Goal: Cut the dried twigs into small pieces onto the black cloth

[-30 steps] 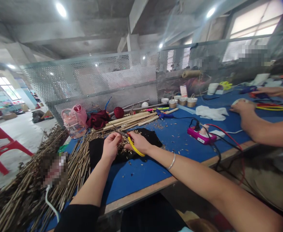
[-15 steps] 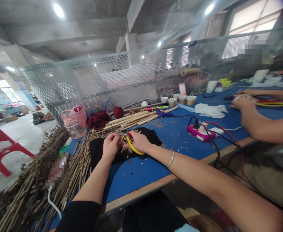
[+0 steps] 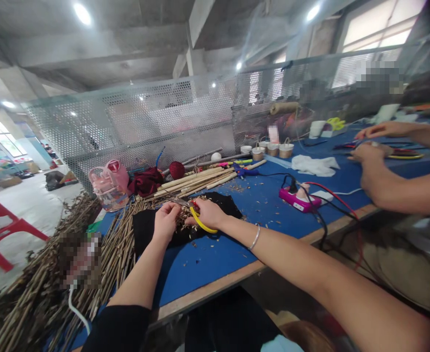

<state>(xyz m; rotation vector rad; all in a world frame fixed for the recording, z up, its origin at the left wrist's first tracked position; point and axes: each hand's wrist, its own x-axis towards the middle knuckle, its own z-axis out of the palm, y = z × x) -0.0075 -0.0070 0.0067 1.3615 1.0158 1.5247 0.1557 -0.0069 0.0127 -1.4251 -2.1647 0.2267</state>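
My right hand (image 3: 209, 215) is wrapped round a pair of scissors (image 3: 201, 225) with yellow handles. Their blades point left, over my left hand. With fingers pinched together, my left hand (image 3: 165, 221) is just beside the blades; what it holds, if anything, is too small to make out. Beneath both hands a black cloth (image 3: 145, 226) lies on the blue tabletop (image 3: 189, 278). Small dry brown and pale clippings (image 3: 183, 221) are heaped on the cloth between my hands.
Dry stalks (image 3: 115, 259) cover the left side. Behind are peeled sticks (image 3: 196, 180), a pink bottle (image 3: 110, 186), dark red cloth (image 3: 145, 182) and a blue glue gun (image 3: 244, 171). A purple power strip (image 3: 299, 200) trails cables. A co-worker's hands (image 3: 372, 149) work at right.
The view has shifted slightly, moving everything a little to the left. My hands keep nearly the same pose at the scissors. One of the co-worker's hands has lifted relative to the other.
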